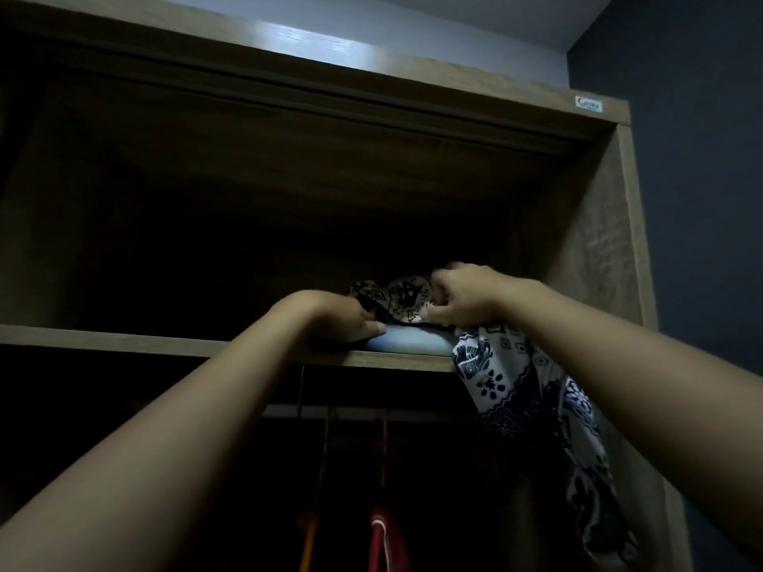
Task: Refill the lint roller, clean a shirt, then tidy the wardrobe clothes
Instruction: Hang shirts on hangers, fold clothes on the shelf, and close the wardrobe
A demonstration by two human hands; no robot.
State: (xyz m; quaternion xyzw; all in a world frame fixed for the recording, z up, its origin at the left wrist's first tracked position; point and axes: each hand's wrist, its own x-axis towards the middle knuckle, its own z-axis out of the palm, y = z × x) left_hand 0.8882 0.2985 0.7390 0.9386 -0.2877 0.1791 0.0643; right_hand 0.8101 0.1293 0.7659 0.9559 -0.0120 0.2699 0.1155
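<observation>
Blue-and-white patterned garment (pixel 520 377) drapes over the wardrobe shelf (pixel 165 344) edge beside folded clothes (pixel 408 342).

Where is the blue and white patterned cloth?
The patterned cloth hangs off the right end of the top shelf, under the right hand, beside the folded blue cloth.

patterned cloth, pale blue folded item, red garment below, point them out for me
patterned cloth (pixel 516 390): head view, on the part hanging off the shelf edge.
pale blue folded item (pixel 408 342): head view, on its rounded front fold.
red garment (pixel 382 538): head view, on its upper part below the rail.
</observation>
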